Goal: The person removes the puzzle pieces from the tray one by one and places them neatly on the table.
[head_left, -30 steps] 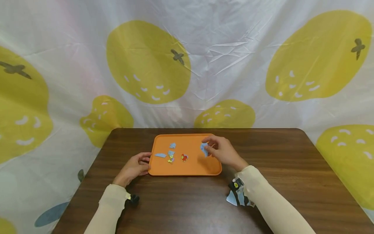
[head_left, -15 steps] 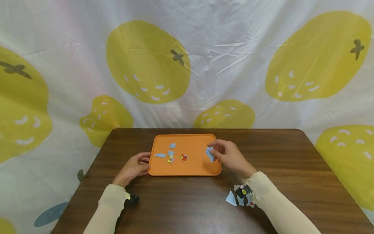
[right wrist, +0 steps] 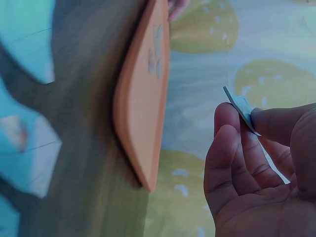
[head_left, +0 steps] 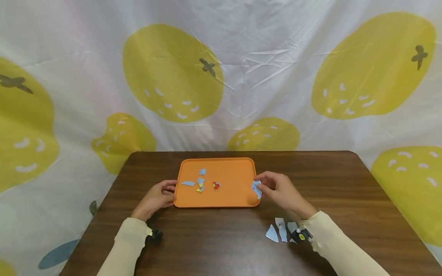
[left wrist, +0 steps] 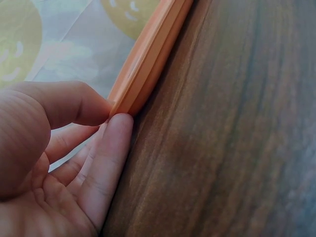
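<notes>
An orange tray (head_left: 221,201) lies on the table with several small flat puzzle pieces on its left half: a long light-blue piece (head_left: 188,184), a light-blue one (head_left: 202,171), a blue-and-yellow cluster (head_left: 200,186) and a red one (head_left: 216,186). My left hand (head_left: 157,199) holds the tray's left rim, with thumb and a finger meeting at the edge in the left wrist view. My right hand (head_left: 284,189) pinches a light-blue puzzle piece (head_left: 256,188) between thumb and fingers, raised at the tray's right edge. In the right wrist view this thin piece (right wrist: 239,106) shows nearly edge-on.
Several more light-blue pieces (head_left: 281,229) lie on the dark wooden table (head_left: 214,241) below my right wrist, partly covered by the wrist camera (head_left: 303,234). A white curtain (head_left: 238,76) with yellow fruit prints hangs behind the table.
My right hand has moved right and toward me with the light-blue puzzle piece, from over the tray to its right edge. The left hand stays at the tray's left rim.
</notes>
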